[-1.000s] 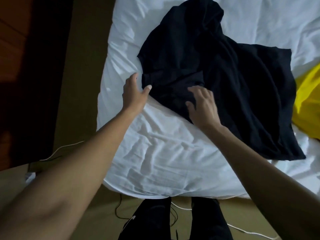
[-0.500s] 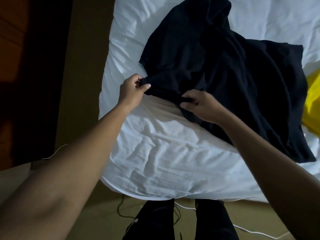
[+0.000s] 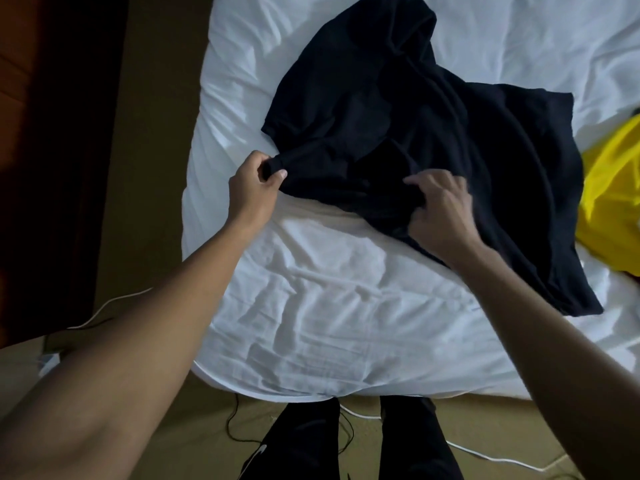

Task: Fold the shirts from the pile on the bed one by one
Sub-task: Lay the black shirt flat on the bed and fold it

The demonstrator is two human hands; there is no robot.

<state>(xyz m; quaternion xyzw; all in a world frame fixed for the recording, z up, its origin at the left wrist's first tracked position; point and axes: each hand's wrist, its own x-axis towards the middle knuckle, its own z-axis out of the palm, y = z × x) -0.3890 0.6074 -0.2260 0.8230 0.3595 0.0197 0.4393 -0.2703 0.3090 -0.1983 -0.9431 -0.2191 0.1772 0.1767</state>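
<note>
Both hands are pinching the black shirt [image 3: 433, 140]: left hand [image 3: 254, 188] its left edge, right hand [image 3: 440, 211] nearer the middle. It is lying rumpled, so pulling unevenly risks bunching it.

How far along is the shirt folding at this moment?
Done: no folded shirt is in view. In hand: the black shirt lies rumpled on the white bed sheet, with the left hand pinching its near-left corner and the right hand gripping fabric near its lower edge. Remaining: folding it, then the yellow garment at the right edge.
</note>
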